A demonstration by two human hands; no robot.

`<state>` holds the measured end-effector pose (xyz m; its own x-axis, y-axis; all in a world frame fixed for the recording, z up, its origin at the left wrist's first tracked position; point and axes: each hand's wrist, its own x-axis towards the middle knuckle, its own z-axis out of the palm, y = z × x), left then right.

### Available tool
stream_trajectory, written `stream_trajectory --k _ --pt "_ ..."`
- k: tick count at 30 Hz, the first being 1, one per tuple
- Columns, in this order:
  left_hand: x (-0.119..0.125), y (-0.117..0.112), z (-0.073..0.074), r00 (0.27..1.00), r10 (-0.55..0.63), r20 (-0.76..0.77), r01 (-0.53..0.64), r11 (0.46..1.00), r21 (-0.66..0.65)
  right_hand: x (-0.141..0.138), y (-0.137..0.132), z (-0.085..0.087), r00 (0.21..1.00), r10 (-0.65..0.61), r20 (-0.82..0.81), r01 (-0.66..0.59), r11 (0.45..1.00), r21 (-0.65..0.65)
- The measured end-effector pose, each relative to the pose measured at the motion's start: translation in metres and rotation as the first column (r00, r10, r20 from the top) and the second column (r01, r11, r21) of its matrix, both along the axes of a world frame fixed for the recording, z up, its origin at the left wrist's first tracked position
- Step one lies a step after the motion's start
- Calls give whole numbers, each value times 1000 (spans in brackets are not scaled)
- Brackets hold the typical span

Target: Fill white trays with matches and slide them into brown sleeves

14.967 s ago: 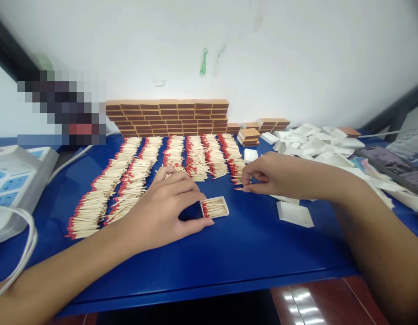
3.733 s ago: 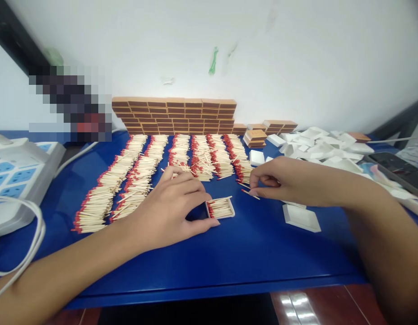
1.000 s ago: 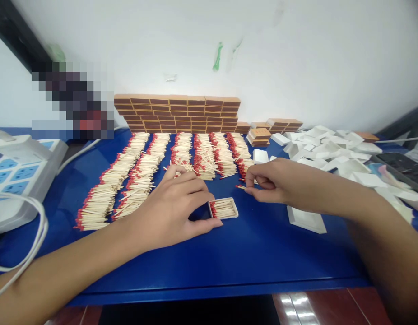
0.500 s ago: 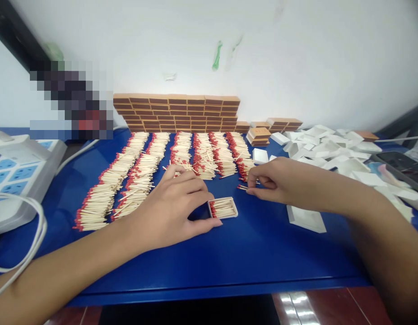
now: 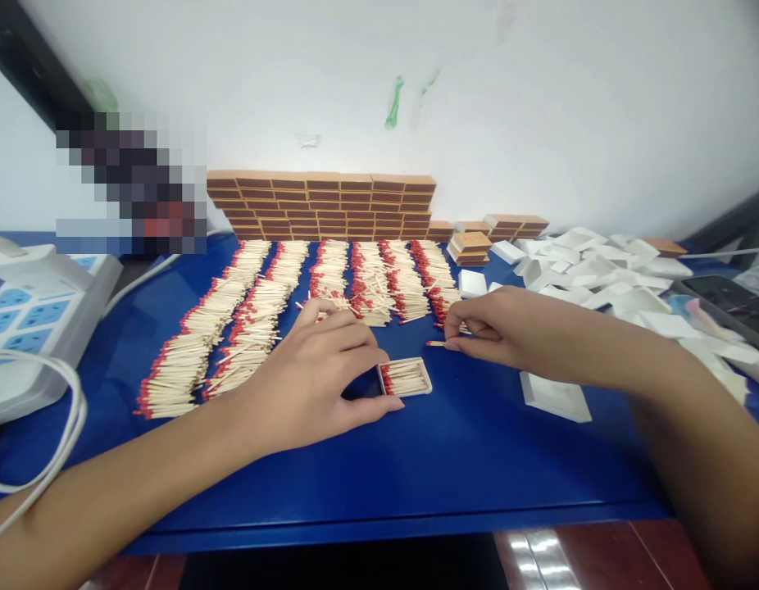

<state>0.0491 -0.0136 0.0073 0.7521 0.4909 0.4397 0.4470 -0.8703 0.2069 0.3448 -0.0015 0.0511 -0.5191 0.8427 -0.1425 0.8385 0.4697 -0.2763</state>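
Observation:
My left hand (image 5: 330,381) rests on the blue table with its thumb and fingers around the left end of a small white matchbox tray (image 5: 428,385). Red-tipped matches (image 5: 405,376) lie side by side in that tray, heads to the left. To the right and a little above it, my right hand (image 5: 484,332) pinches a match (image 5: 437,343) between thumb and fingertips, its red head pointing left. Long rows of loose matches (image 5: 370,283) spread behind both hands.
A wall of stacked brown matchboxes (image 5: 324,205) stands at the back. White empty trays (image 5: 592,262) are heaped at the right, with one single tray (image 5: 556,396) nearer. A phone (image 5: 729,307) lies far right; a power strip (image 5: 41,319) and white cable (image 5: 72,418) are at left.
My right hand has shifted slightly left, and the match in its fingers now lies more level. My left hand and the tray have stayed in place.

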Motion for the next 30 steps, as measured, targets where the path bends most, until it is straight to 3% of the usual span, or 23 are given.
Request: stream_trajectory --k 6,12,16,18,23,30 --pt "1 0 -1 1000 2 7 -2 1000 11 -18 -15 5 981 65 -183 -59 998 37" --pt "1 -1 0 1000 6 0 -6 1000 -5 -30 -21 -2 977 125 -171 -121 992 37" --pt "1 -1 1 1000 -1 -7 1 1000 -29 -8 -9 6 984 -11 -180 48 978 203" --pt "1 -1 1 1000 -2 -6 2 999 -35 5 -1 9 991 -78 -110 103 965 242" --pt "1 -1 -1 1000 3 21 -3 1000 -9 17 11 3 993 -86 84 74 987 140" --pt "1 -1 1 1000 -4 18 4 1000 -5 17 12 -4 997 -40 63 36 998 59"
